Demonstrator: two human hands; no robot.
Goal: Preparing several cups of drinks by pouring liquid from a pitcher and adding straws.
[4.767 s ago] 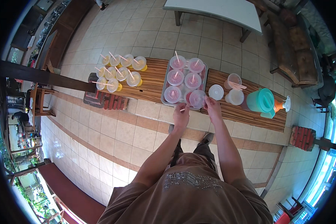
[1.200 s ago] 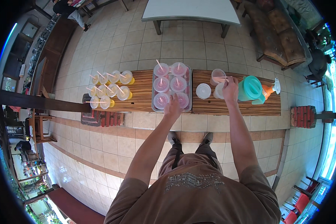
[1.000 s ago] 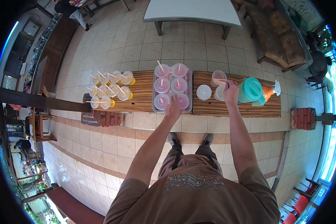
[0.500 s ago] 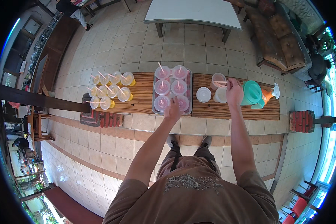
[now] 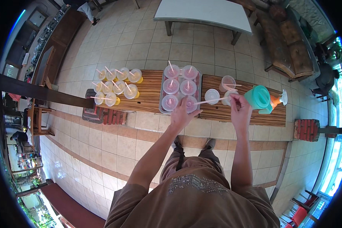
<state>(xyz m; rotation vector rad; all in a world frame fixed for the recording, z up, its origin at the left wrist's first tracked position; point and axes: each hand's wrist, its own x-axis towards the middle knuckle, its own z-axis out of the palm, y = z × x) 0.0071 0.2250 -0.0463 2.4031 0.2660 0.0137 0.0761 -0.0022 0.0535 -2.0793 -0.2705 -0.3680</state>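
Note:
A pale pink straw (image 5: 212, 100) is pinched in my right hand (image 5: 241, 108), closed and held over the right part of the striped wooden bench. The straw points left, its far end at the lid of the front-right pink drink cup (image 5: 192, 103). My left hand (image 5: 181, 116) grips that cup at its side, thumb and fingers around it. Several lidded pink drink cups (image 5: 171, 86) fill a metal tray (image 5: 198, 89); straws stick up from the others. More straws (image 5: 233, 84) lie across the clear cup (image 5: 227, 81) behind my right hand.
Several yellow drink cups (image 5: 134, 76) with straws stand on the bench's left part. Right of the tray are a stack of white lids (image 5: 212, 95), a teal lidded pitcher (image 5: 259, 97) and an orange spray bottle (image 5: 275, 101). A white table (image 5: 203, 11) stands beyond.
My right hand has drawn a straw from the clear cup's top and brought it toward the front-right cup. My left hand has spread its thumb around that cup. The view has shifted slightly.

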